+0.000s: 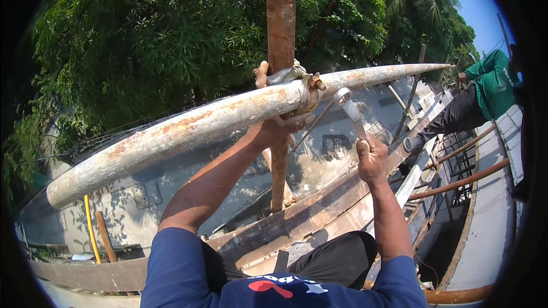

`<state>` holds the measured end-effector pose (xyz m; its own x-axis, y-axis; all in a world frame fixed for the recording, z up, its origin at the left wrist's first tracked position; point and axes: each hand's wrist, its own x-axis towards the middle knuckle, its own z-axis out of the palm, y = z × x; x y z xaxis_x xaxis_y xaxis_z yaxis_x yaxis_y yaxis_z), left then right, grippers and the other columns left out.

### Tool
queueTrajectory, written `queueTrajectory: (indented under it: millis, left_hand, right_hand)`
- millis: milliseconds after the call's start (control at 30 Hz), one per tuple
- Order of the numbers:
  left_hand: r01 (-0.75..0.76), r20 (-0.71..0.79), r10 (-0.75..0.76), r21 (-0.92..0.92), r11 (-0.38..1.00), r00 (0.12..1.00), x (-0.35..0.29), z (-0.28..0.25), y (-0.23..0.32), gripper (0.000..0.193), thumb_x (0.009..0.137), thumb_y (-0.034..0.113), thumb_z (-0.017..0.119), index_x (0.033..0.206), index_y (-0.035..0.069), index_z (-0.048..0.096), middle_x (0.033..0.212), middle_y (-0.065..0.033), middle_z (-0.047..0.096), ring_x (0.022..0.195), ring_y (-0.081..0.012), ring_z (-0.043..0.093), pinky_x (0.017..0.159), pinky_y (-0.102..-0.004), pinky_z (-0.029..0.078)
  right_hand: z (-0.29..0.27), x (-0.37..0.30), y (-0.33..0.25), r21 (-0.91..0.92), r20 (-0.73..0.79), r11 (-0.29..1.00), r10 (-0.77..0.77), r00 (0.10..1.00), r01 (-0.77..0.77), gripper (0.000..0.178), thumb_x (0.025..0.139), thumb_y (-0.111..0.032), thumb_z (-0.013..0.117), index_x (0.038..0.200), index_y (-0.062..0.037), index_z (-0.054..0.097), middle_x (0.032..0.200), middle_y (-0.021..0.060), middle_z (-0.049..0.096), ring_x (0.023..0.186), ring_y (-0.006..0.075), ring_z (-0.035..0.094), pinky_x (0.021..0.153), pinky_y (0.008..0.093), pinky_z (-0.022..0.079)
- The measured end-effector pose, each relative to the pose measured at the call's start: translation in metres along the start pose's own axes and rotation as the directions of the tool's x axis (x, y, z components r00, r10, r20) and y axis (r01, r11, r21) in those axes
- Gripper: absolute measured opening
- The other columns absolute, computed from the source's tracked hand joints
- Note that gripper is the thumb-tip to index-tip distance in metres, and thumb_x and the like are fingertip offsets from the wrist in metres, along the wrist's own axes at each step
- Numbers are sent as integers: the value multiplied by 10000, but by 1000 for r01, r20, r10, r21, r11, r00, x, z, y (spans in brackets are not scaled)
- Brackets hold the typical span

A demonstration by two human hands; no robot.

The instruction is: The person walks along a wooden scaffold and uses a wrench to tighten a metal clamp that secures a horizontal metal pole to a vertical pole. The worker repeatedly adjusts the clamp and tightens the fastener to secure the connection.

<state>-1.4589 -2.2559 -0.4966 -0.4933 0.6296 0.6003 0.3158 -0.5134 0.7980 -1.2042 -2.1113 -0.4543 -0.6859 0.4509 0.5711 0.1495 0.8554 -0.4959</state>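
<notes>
A long, whitish, rust-marked scaffold pipe (200, 118) crosses in front of me and meets a rusty upright pole (281, 20). Where they cross sits a scaffold clamp (311, 88) with bolts and a nut. My left hand (277, 130) is closed at this crossing, just below the pipe, thumb pointing right; its other fingers are hidden behind. In my right hand (373, 159), closed round the handle, is a pale ring wrench (349, 105). Its ring end is raised beside the clamp, apart from the nut.
Wooden planks (325, 202) run below me. To the right, a person in a green shirt (495, 85) stretches a leg toward the frame. Rusty pipes (462, 179) and a concrete edge (485, 217) lie on that side. A grey wall (228, 165) and trees (154, 34) stand beyond.
</notes>
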Motion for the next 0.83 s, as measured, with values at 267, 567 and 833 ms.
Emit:
queueTrajectory:
  millis: [267, 567, 833]
  left_hand:
    - [-224, -96, 244, 180, 958, 965, 10, 0, 0, 1237, 707, 274, 933, 1563, 23, 75, 1399, -164, 510, 1314, -266, 513, 1160, -453, 366]
    - [-238, -70, 286, 390, 890, 956, 9, 1, -6, 1246, 698, 311, 931, 1560, 9, 84, 1382, -153, 503, 1294, -277, 513, 1175, -470, 327]
    - [-284, -96, 333, 337, 898, 938, 9, 5, -24, 1263, 690, 412, 935, 1571, 14, 122, 1457, -142, 452, 1369, -294, 423, 1215, -488, 219]
  right_hand:
    - [-105, 123, -37, -585, 328, 688, -283, 901, 429, 514, 939, -556, 663, 728, -90, 610, 625, 103, 522, 560, 301, 553, 551, 419, 409]
    - [-119, 203, -64, -689, 538, 478, -168, 826, 545, 616, 926, -698, 584, 820, -100, 690, 664, 102, 569, 653, 280, 561, 659, 436, 423]
    - [-110, 227, -65, -729, 484, 491, -120, 867, 476, 818, 800, -738, 697, 1210, -31, 737, 1090, 199, 720, 987, 294, 700, 890, 432, 549]
